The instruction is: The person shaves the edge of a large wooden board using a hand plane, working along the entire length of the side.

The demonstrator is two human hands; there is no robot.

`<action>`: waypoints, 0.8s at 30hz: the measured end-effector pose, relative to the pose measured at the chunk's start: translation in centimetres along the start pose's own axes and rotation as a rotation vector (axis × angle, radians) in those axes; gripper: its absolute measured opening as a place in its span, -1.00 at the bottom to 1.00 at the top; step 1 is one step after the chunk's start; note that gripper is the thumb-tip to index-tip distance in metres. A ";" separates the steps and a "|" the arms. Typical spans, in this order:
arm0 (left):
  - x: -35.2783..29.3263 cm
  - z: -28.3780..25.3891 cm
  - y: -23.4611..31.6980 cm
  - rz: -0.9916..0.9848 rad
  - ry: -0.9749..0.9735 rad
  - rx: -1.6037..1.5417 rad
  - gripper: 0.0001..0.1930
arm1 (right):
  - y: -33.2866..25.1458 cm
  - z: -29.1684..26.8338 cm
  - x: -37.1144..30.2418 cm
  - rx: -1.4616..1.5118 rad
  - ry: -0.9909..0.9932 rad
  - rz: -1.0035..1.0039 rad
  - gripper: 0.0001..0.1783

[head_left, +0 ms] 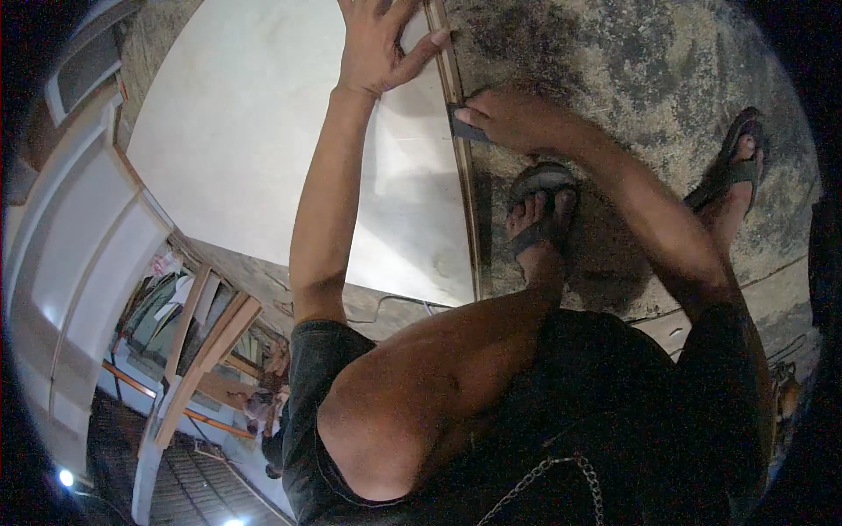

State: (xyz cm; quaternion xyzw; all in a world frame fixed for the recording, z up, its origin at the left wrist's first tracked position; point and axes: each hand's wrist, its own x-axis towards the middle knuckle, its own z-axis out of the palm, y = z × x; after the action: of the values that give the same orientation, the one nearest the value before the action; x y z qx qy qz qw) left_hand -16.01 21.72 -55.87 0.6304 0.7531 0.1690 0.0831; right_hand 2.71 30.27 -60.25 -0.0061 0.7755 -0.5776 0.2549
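Head view: my right hand (513, 121) pinches a dark pad (467, 129) at the edge of the white panel (246, 114); left hand (377, 51) spread on its face, gripping nothing. I'd keep the pad flat, pressure even.

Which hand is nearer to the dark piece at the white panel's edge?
Right: the right hand grips the dark piece; the left hand is apart from it, on the white panel.

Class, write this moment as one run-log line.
left hand: spread on white panel | right hand: gripping dark gray strip at panel's wooden edge
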 end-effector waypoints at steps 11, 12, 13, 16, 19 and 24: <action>-4.5 0.8 2.1 0.340 -0.086 -0.082 -0.79 | -3.5 7.1 -4.2 0.242 0.522 0.256 -0.71; -4.4 0.9 2.2 0.362 -0.048 -0.098 -0.83 | -3.4 7.5 -4.2 0.243 0.521 0.260 -0.71; -4.5 0.8 2.2 0.364 -0.049 -0.099 -0.83 | -3.0 8.1 -4.1 0.267 0.636 0.134 -0.71; -4.8 0.6 2.5 0.374 -0.051 -0.138 -0.82 | -2.4 9.6 -3.8 0.284 0.763 0.000 -0.68; -4.7 0.7 2.7 0.417 -0.069 -0.204 -0.83 | -2.7 9.5 -4.2 0.403 0.591 0.148 -0.62; -4.6 1.4 2.5 0.459 -0.137 -0.136 -0.75 | -2.7 11.9 -6.3 0.461 0.498 0.241 -0.55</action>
State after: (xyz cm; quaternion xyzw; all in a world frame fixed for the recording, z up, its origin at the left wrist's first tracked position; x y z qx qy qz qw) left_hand -12.34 17.85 -56.68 0.7879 0.5695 0.1909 0.1357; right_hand 12.21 20.63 -57.78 0.2838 0.6585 -0.6868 0.1189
